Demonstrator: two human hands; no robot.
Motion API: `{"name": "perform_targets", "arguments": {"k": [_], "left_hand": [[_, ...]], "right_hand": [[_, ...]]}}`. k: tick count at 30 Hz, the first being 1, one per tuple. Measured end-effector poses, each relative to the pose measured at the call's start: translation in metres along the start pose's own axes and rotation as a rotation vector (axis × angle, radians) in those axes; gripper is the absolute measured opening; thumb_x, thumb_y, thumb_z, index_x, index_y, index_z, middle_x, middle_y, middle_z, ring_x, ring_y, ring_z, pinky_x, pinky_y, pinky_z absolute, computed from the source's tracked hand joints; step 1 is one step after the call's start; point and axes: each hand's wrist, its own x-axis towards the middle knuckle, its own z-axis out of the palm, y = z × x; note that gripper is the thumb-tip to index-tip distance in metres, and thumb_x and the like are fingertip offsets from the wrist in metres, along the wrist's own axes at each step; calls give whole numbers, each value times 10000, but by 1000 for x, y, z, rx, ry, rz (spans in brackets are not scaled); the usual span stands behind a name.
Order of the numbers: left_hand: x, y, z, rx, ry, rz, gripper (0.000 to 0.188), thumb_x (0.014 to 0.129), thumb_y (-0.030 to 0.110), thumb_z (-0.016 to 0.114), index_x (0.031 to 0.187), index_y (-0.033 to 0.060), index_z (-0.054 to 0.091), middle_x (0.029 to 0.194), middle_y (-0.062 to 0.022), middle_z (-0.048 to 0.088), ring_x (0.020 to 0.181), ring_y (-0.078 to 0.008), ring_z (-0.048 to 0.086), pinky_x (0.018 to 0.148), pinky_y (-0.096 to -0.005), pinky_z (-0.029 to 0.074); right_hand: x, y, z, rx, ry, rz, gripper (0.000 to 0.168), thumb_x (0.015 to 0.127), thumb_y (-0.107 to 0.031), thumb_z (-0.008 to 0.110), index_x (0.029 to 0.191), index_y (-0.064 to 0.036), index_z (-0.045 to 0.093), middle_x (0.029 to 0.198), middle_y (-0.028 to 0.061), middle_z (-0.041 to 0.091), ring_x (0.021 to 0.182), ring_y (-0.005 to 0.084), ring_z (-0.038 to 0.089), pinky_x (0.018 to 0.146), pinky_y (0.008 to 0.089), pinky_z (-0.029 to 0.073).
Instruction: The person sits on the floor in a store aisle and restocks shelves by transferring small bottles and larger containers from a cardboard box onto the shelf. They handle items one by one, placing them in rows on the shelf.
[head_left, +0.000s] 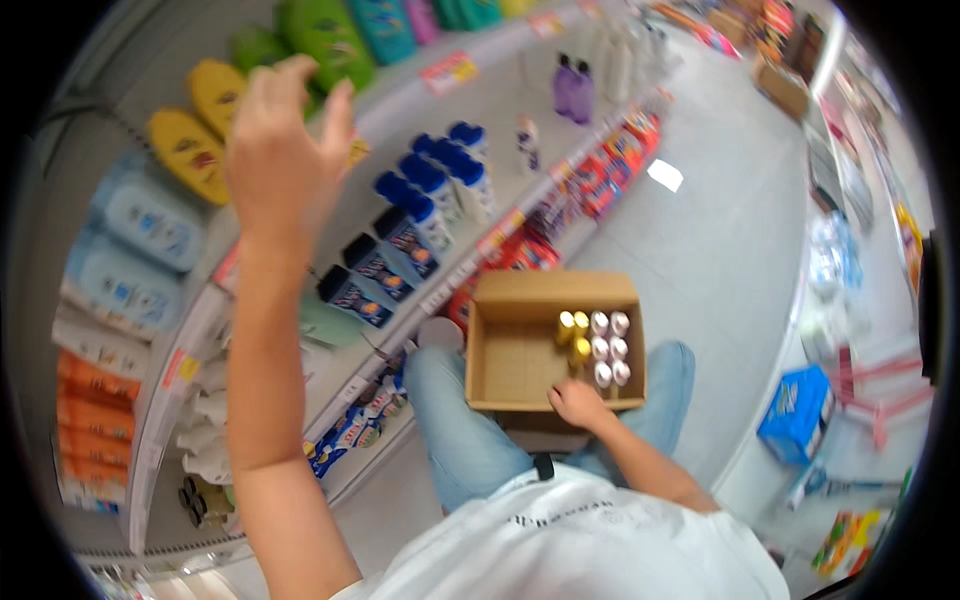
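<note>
My left hand (281, 142) is raised over the shelf at the upper left, with its thumb apart from its fingers and nothing visible between them. Close to it are green bottles (326, 41) and yellow bottles (184, 146), partly hidden behind the hand. An open cardboard box (510, 360) lies between my knees. Inside, along its right side, stand several bottles or cans with shiny pinkish-silver tops (600, 349) and three with gold tops (580, 350). My right hand (577, 403) is curled at the box's near wall, just below the gold tops; whether its fingers grip anything is unclear.
Below the raised hand, a lower shelf holds blue-capped white bottles (427, 176) and dark-capped dark blue bottles (367, 270). Red packets (615, 169) line the bottom shelf. White paper (665, 175) lies on the grey floor. A blue package (796, 415) sits at the right.
</note>
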Motion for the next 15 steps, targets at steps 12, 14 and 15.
{"name": "perform_targets", "arguments": {"k": [12,14,15], "left_hand": [[-379,249,155,-743,-1172,-146,702,813,179,797,1444,103,500,1449,-157,448,1267,-378,507,968,-494,527],[-398,261,153,-745,-1219,-200,748,821,159,787,1486,108,449,1520,-176,390,1290,-409,486,1001,-502,507],[-402,263,148,-761,-1231,-232,751,826,148,779,1491,105,432,1540,-188,367,1297,-428,476,1024,-506,490]], "right_hand": [[-1,-12,2,-8,68,24,336,958,-317,532,926,-31,705,916,214,713,871,425,687,797,536,553],[-2,-11,1,-15,68,33,337,957,-323,544,918,-29,704,911,218,709,870,424,684,791,531,550],[-2,-9,3,-29,103,-2,352,971,-334,509,936,-38,696,885,220,716,835,428,697,785,553,563]]}}
